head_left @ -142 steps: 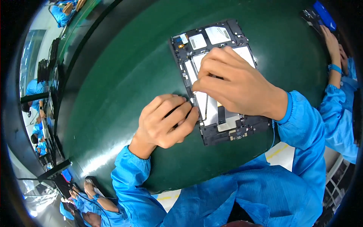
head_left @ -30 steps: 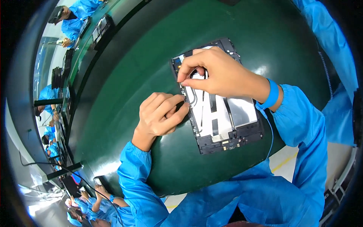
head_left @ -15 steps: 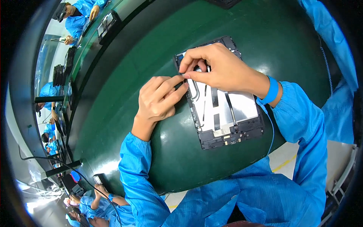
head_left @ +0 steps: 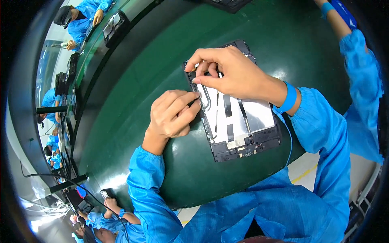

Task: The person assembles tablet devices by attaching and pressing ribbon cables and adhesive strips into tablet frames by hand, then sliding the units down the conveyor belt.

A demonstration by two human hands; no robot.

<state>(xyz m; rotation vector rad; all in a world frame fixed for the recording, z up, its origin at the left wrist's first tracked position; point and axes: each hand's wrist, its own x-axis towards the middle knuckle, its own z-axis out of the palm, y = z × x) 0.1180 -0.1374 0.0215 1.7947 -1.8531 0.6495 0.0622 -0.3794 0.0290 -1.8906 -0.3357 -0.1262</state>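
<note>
An opened tablet [head_left: 257,115] lies on the green work surface, its silver battery plates, dark cables and black frame exposed. At its left edge, my left hand [head_left: 172,115] is closed, with thumb and index fingertips close together; what they grip, if anything, is too small to make out. My right hand [head_left: 239,73] reaches over the tablet's upper part, wearing a blue wrist strap [head_left: 290,97] with a thin cord. Its thumb and index finger are apart at the upper left edge, the other fingers curled. The hand hides much of the tablet's upper half.
A dark device [head_left: 229,3] lies at the far edge of the green table [head_left: 133,133]. At right, a co-worker's blue sleeve [head_left: 358,60] reaches in. Left, beyond a dark ledge, another opened device [head_left: 115,28] sits near co-workers. A black cable [head_left: 77,180] hangs at lower left.
My right index finger has parted from the thumb and moved toward the tablet's upper left corner. My left hand has slid slightly down the edge. The co-worker's forearm at right has come into view.
</note>
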